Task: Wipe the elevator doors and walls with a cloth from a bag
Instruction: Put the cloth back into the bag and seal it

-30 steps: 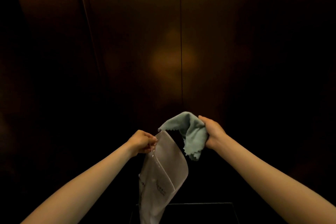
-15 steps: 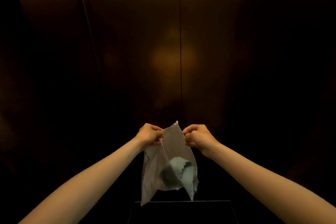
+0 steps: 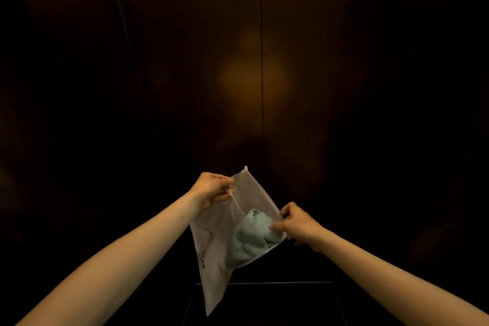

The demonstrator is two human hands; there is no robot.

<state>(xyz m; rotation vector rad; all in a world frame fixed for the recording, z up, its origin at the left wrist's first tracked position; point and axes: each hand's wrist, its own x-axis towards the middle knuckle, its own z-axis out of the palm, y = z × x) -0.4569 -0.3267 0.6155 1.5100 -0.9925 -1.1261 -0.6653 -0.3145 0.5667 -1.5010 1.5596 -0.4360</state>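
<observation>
My left hand (image 3: 211, 189) is pinched shut on the upper left edge of the bag (image 3: 219, 251), near its top corner. Bag's a thin, see-thru plastic pouch: v. light, floppy, prob. a bit slick, so I'd hold it by the stiffer rim strip rather than the loose film. It hangs tilted, long axis running from top corner (far, up) down to a bottom corner nearest me, mouth edge slanting down to the right.

Cloth (image 3: 250, 238) sits inside the bag, bunched in the right half, just below the mouth. Soft, pale blue-green, light, no fixed shape; it'll crumple wherever I pinch it and won't break. Best grab: a fold near the mouth. No clear long axis since it's wadded; the lump leans the same way as the bag.

My right hand (image 3: 297, 225) grips the bag's right edge at the mouth, thumb and fingers closed on the plastic, touching the cloth thru it, I think.

Beyond: the doors (image 3: 185, 61), dark brown metal w/ a centre seam, well apart from both hands. Nothing's on them yet.
</observation>
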